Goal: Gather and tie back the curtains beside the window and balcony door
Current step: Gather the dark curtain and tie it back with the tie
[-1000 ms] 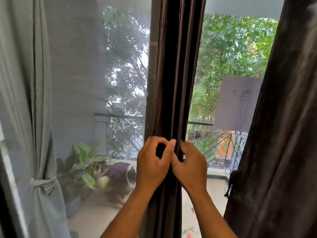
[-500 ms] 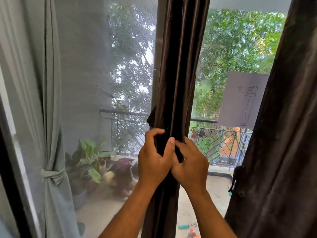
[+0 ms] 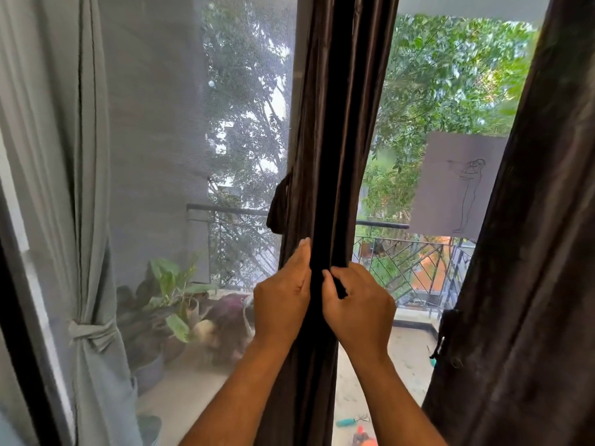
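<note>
Centre of the frame: dark brown curtain, gathered into a narrow upright column between the mesh-screened pane at left and the open balcony view at right. Left hand laid along the left flank of the column, fingers nearly straight and pointing upward, pressing the folds inward. Right hand curled against the right flank, fingertips pinching a dark fold or band at the middle of the column; not resolvable which. Small dark loop of fabric projecting from the left edge of the column just above the left hand, probably a free end of the tie. Far left: grey curtain, already bound by a knotted band low on its length. Right edge: second dark curtain, hanging loose, a hook or tie dangling at its inner edge. Step in hand, by judgement: cinching the centre column. Next move likely to call for drawing the tie snug round the bundle without letting the folds spread, then turning to the right-hand curtain.
</note>
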